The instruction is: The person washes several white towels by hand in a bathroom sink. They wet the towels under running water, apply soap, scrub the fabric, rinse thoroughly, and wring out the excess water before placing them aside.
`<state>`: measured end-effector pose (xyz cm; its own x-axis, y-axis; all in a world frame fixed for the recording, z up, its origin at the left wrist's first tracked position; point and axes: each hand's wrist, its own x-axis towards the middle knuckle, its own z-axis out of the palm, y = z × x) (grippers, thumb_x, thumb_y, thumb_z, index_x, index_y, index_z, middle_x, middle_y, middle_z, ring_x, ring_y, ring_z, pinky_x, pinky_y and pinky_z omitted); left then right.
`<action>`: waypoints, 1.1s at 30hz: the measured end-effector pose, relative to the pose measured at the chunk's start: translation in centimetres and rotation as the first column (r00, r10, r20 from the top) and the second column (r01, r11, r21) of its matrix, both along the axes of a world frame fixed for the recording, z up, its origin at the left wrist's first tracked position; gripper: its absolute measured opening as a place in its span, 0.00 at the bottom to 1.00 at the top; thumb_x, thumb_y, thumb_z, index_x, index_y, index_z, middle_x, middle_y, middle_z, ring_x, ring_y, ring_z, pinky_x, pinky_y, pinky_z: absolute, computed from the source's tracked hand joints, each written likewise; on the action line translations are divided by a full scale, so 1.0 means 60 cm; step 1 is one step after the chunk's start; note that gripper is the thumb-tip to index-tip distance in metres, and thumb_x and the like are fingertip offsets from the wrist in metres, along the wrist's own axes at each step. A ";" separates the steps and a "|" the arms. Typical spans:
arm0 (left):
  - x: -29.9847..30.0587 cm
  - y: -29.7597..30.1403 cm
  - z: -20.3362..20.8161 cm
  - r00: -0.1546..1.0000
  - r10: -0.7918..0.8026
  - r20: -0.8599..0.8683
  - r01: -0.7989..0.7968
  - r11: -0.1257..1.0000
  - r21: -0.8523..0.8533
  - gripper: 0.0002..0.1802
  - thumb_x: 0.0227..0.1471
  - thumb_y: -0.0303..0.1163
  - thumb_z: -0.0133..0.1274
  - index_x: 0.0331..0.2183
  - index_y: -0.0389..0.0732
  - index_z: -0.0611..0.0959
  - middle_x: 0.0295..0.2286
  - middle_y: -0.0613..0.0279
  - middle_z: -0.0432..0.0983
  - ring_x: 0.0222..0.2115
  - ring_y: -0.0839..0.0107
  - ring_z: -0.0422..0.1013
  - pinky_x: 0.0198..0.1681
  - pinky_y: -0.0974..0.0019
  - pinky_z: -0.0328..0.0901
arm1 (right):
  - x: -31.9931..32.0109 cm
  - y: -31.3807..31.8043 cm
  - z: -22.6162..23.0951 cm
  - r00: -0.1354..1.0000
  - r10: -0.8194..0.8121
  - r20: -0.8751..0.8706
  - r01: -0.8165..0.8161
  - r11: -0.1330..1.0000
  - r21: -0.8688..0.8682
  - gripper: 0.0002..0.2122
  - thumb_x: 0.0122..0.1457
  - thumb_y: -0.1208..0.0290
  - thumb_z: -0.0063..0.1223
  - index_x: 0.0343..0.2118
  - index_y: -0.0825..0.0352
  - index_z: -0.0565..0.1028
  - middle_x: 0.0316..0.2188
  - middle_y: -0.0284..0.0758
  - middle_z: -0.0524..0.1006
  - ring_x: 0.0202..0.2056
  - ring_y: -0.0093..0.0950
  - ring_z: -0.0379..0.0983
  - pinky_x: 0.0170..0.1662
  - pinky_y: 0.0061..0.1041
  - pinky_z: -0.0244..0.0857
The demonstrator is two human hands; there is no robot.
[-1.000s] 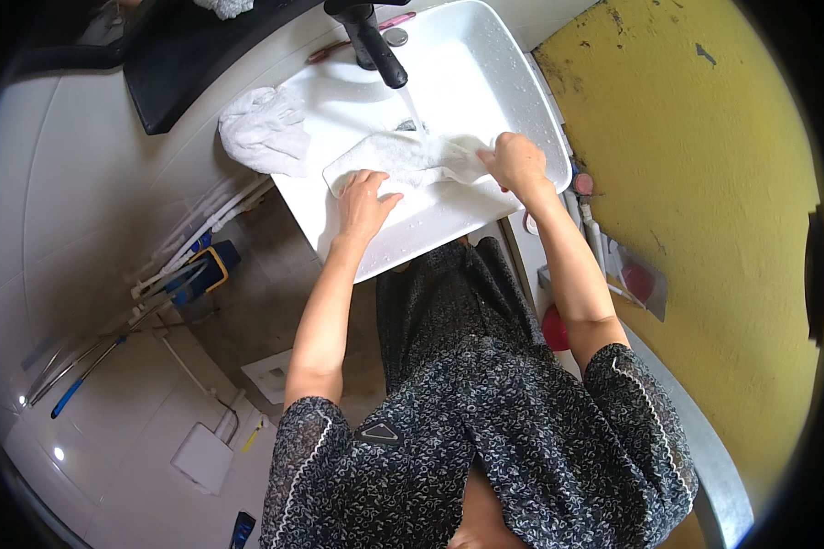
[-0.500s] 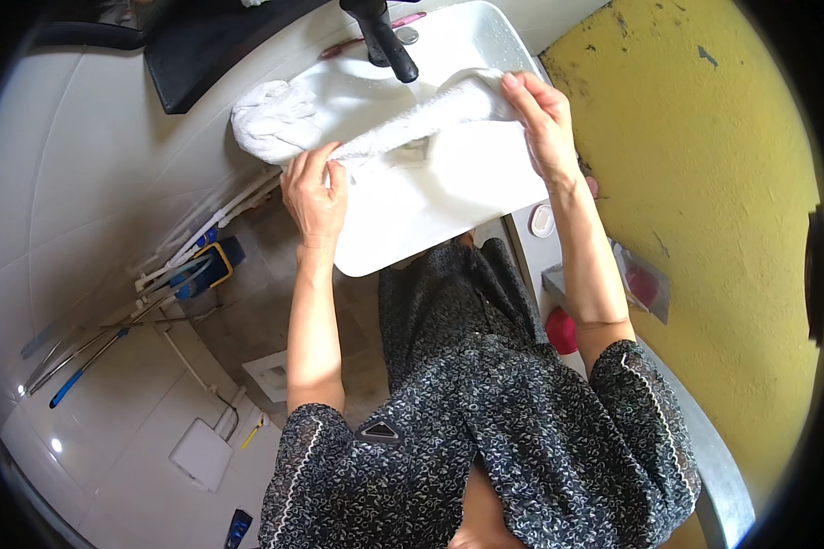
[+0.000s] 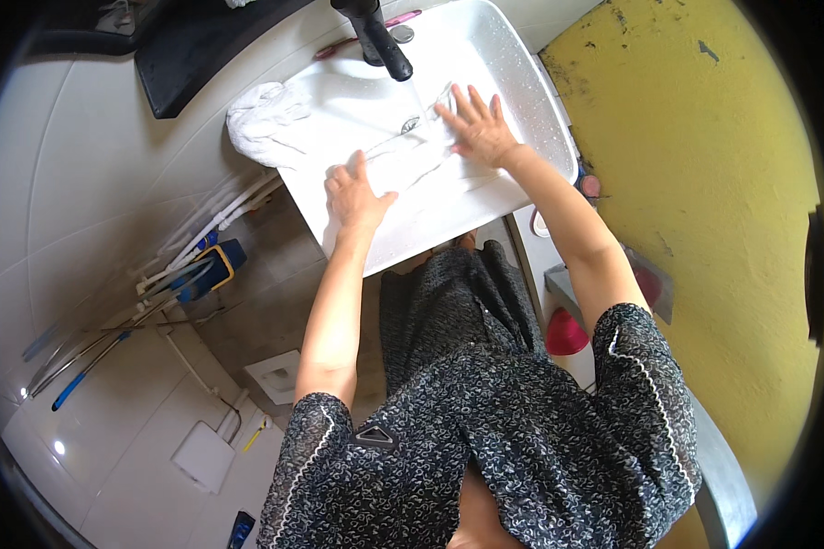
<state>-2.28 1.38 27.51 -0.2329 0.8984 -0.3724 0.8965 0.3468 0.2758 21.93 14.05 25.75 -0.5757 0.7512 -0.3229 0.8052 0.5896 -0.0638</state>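
Observation:
A white cloth [image 3: 403, 157] lies stretched out flat in the white rectangular sink [image 3: 531, 101]. My left hand [image 3: 357, 194] presses on its near end with fingers spread. My right hand [image 3: 476, 128] lies flat on its far end, fingers apart. Water runs from the black faucet [image 3: 375, 37] onto the cloth between my hands. A second white cloth [image 3: 261, 114] sits bunched on the sink's left rim.
A yellow wall [image 3: 705, 137] stands to the right. White tiled wall and pipes [image 3: 201, 247] with blue-handled tools are on the left. Red and pink objects [image 3: 566, 334] lie on a ledge by the right of the sink. A black counter item [image 3: 201, 55] sits behind the sink.
The cloth was held stretched between both hands above the basin; now it lies flat in the sink under the running water, with both hands pressing open on it.

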 end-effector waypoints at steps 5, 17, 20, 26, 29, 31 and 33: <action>-0.010 -0.005 0.007 0.982 -0.129 0.137 0.148 0.979 -0.142 0.39 0.44 0.35 0.60 0.57 0.39 0.64 0.48 0.45 0.62 0.51 0.50 0.62 0.51 0.55 0.63 | 0.028 0.018 0.014 0.954 0.171 0.245 -0.176 0.984 -0.004 0.36 0.58 0.36 0.31 0.66 0.38 0.35 0.68 0.27 0.28 0.68 0.33 0.25 0.68 0.47 0.26; 0.091 -0.005 -0.023 -0.373 0.637 0.675 -0.580 0.408 -0.705 0.41 0.53 0.45 0.52 0.62 0.56 0.51 0.61 0.53 0.49 0.61 0.55 0.48 0.55 0.35 0.52 | -0.083 -0.073 -0.025 0.383 -0.850 -0.362 0.547 0.524 -0.653 0.32 0.56 0.72 0.54 0.63 0.58 0.55 0.63 0.52 0.51 0.56 0.39 0.63 0.59 0.30 0.60; 0.097 0.021 -0.023 -0.625 0.444 0.642 -0.500 0.403 -0.766 0.42 0.54 0.62 0.45 0.61 0.47 0.57 0.58 0.55 0.54 0.59 0.55 0.53 0.57 0.42 0.56 | -0.144 -0.108 0.050 0.075 -0.915 -0.395 0.010 0.397 -0.918 0.24 0.55 0.76 0.55 0.56 0.69 0.66 0.46 0.45 0.74 0.45 0.32 0.73 0.49 0.28 0.68; 0.037 0.036 0.025 -0.468 0.188 0.863 -0.571 0.681 -0.458 0.34 0.57 0.60 0.39 0.52 0.41 0.68 0.45 0.57 0.68 0.50 0.63 0.65 0.54 0.57 0.63 | -0.152 -0.206 0.178 0.397 -0.461 -0.794 -0.035 0.857 -0.515 0.20 0.51 0.69 0.63 0.46 0.68 0.73 0.44 0.45 0.76 0.48 0.37 0.72 0.52 0.31 0.65; 0.030 0.056 -0.002 -0.554 0.073 0.829 -0.447 0.814 -0.370 0.31 0.58 0.58 0.39 0.49 0.41 0.69 0.43 0.58 0.69 0.50 0.64 0.65 0.53 0.58 0.63 | -0.175 -0.175 0.163 0.363 -0.412 -0.836 0.039 0.903 -0.428 0.21 0.50 0.63 0.65 0.43 0.69 0.73 0.36 0.48 0.76 0.38 0.45 0.75 0.43 0.33 0.68; 0.038 0.065 -0.032 -0.663 -0.056 0.747 -0.360 0.898 -0.253 0.30 0.59 0.57 0.39 0.48 0.40 0.70 0.42 0.59 0.70 0.49 0.65 0.66 0.53 0.58 0.63 | -0.183 -0.144 0.148 0.432 -0.355 -0.829 0.094 0.932 -0.351 0.18 0.52 0.57 0.61 0.37 0.68 0.76 0.27 0.48 0.76 0.30 0.47 0.75 0.36 0.35 0.69; 0.053 0.067 -0.048 -0.703 -0.112 0.702 -0.363 0.906 -0.219 0.28 0.60 0.55 0.40 0.46 0.40 0.71 0.40 0.60 0.70 0.49 0.66 0.66 0.53 0.59 0.64 | -0.186 -0.107 0.141 0.521 -0.326 -0.789 0.179 0.945 -0.273 0.17 0.53 0.57 0.57 0.35 0.68 0.77 0.25 0.49 0.76 0.30 0.46 0.75 0.36 0.36 0.69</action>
